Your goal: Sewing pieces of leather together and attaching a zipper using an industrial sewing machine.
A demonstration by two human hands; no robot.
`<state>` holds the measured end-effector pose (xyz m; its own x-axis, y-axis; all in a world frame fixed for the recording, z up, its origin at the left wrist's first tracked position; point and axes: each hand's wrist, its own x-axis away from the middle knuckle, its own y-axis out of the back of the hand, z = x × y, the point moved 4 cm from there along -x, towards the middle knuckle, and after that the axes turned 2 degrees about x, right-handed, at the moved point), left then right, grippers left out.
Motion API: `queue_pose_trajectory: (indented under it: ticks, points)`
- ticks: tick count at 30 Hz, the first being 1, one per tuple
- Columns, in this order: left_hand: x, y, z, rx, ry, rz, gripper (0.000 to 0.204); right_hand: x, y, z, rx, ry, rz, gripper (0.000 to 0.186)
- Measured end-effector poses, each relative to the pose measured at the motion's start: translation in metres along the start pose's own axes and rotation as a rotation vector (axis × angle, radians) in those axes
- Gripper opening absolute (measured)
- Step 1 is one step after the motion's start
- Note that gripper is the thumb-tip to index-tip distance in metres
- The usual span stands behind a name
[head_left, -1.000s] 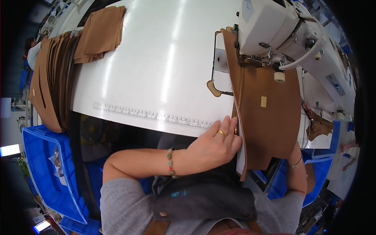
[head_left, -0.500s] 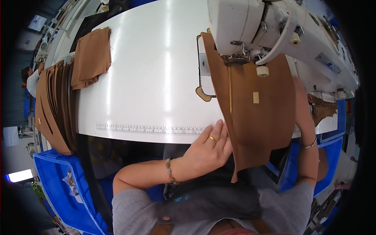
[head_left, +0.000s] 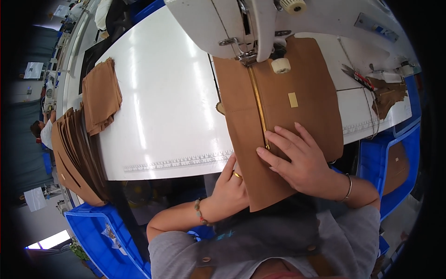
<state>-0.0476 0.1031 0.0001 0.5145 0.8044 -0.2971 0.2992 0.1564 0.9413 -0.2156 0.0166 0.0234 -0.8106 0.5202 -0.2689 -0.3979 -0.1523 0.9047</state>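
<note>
A brown panel [head_left: 316, 83] with a gold zip [head_left: 259, 107] and a small pale rectangle [head_left: 292, 99] lies under the white sewing machine's [head_left: 223, 23] needle area. My right hand [head_left: 297, 160] rests on the lower part of the panel, fingers spread over and beside the zip. My left hand [head_left: 231, 188] is at the panel's lower left edge, partly underneath it, its fingers bent round that edge and partly hidden.
Brown piece stacks [head_left: 100, 93] and larger cut pieces [head_left: 76, 153] lie left on the white table [head_left: 158, 93]. Scissors [head_left: 357, 76] and scraps [head_left: 385, 95] lie right. Blue crates [head_left: 93, 232] flank the table below. A co-worker [head_left: 45, 130] is at far left.
My right hand has moved from the panel's right edge onto its lower part by the zip. The panel's left flap now lies flatter, over part of my left hand. The view has shifted.
</note>
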Motion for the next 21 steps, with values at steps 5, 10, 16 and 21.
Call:
queue_pose_trajectory:
  ticks: [5,10,16,21]
  points:
    - [0.01,0.001,0.005,-0.036,0.089,-0.009,0.044,0.007,-0.005,0.006,0.04,-0.034,-0.002,0.057]
    - [0.008,0.027,0.036,0.187,0.157,-0.044,0.037,0.01,-0.01,0.008,0.113,-0.007,-0.004,0.062]
    - [-0.033,0.037,0.068,0.113,0.325,-0.052,0.054,0.006,-0.007,0.009,0.123,0.035,-0.035,0.058]
    - [-0.06,0.02,0.069,0.162,0.245,0.137,0.078,-0.005,0.003,-0.006,0.123,0.097,-0.042,0.049]
